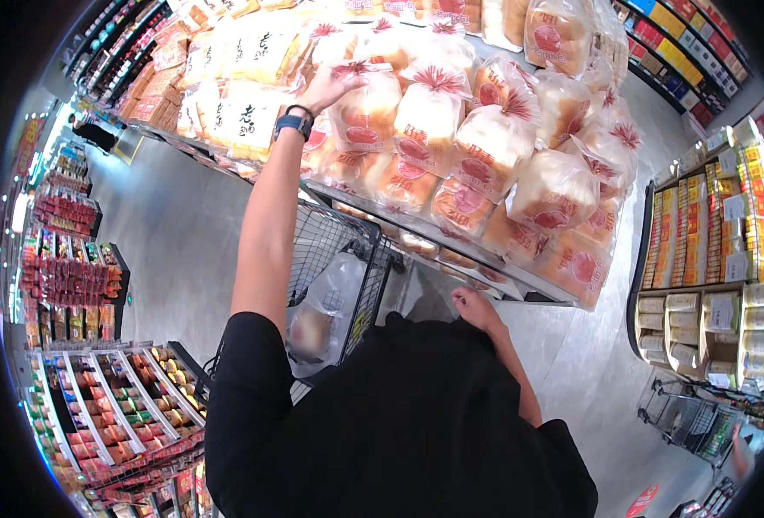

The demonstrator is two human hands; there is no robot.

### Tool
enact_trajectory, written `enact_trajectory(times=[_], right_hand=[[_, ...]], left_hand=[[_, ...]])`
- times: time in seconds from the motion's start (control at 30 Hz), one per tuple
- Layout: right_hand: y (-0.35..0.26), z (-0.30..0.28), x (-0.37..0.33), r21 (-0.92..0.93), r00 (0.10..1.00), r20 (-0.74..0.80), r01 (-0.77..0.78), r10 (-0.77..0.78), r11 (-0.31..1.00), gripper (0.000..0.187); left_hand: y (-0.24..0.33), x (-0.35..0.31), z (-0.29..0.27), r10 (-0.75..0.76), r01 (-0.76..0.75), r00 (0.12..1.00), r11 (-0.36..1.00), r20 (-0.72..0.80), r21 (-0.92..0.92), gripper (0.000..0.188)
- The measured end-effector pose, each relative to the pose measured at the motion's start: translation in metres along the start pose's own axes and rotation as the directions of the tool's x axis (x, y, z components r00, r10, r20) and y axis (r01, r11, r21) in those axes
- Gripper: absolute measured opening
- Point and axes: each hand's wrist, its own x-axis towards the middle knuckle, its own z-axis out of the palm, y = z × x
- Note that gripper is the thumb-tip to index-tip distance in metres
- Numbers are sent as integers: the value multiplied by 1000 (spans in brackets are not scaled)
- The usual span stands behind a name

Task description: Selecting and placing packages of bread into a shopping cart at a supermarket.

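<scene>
My left hand [328, 89] reaches far over the bread display, a dark watch on its wrist. Its fingers bend around the gathered top of a clear plastic bag of bread [365, 112], which stands upright among similar bags. Beside it on the right is another bagged loaf [429, 119] with a red-printed, tied neck. Down by my body, below the display's front edge, my right hand [477, 309] is loosely curled, with nothing visible in it. Flat packs of bread [257, 60] with black lettering lie to the left of my left hand.
A wire shopping cart [360, 285] holding a clear plastic bag [328, 293] stands below the display, left of my body. Snack shelves [114, 406] line the left. At right are a stacked carton display [710, 250] and another cart [688, 423] with a person's hand near it.
</scene>
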Motion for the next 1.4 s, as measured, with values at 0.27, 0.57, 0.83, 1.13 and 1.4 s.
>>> enact_trajectory(times=[0.27, 0.57, 0.83, 1.13, 1.4], right_hand=[[-5, -10, 12, 67, 990, 132, 46, -54, 997, 23], [-60, -39, 40, 446, 922, 355, -23, -154, 895, 26], [-183, -39, 45, 826, 677, 470, -563, -567, 13, 62], [-200, 14, 38, 717, 581, 656, -680, -482, 157, 66], [-232, 69, 53, 654, 503, 756, -559, -419, 510, 65]], left_hand=[[2, -87, -10, -65, -202, 866, 861, -496, -466, 34], [139, -212, -32, -101, -375, 553, 856, -827, -355, 28], [160, -343, 17, -338, -460, 755, 337, -562, -821, 35], [143, -452, 56, -763, -436, 521, 147, -382, -888, 34], [125, -558, 25, -796, -525, 189, 413, -575, -744, 32]])
